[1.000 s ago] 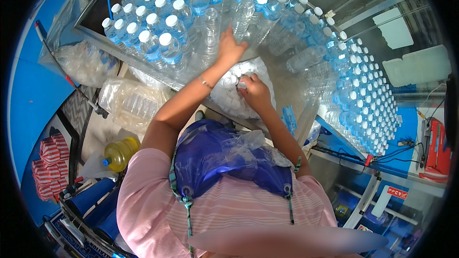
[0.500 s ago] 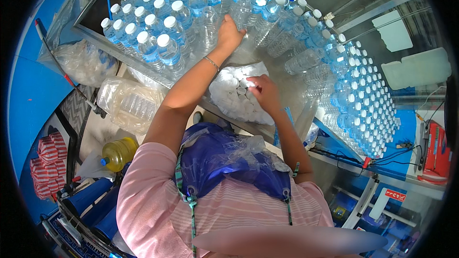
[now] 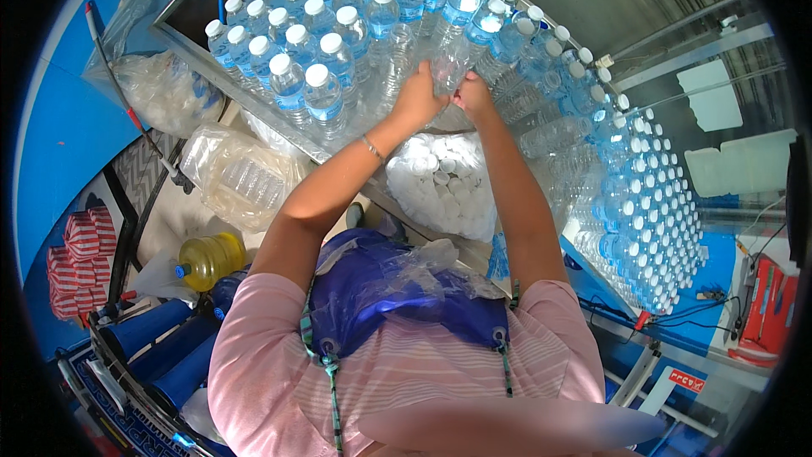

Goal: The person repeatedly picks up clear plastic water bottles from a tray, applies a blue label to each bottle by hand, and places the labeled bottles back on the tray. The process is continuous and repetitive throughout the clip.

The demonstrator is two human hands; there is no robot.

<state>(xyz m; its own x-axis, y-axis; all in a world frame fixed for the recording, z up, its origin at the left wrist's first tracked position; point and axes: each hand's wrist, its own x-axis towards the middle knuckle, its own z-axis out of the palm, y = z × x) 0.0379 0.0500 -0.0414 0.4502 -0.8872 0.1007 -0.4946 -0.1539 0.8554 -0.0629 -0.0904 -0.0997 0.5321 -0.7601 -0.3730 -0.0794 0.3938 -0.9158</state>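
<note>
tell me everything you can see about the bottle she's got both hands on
The clear plastic bottle looks thin-walled and ribbed, and stands roughly upright among the capped water bottles on the metal table. The left hand grips its lower side; the right hand touches it from the other side. Its top is hard to make out, so a cap cannot be confirmed. The bag of white caps lies just below.

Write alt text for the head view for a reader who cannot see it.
Seen from above, a person's left hand and right hand together grip a clear plastic bottle among rows of capped water bottles on a metal table. A bag of white caps lies just below their forearms.
</note>
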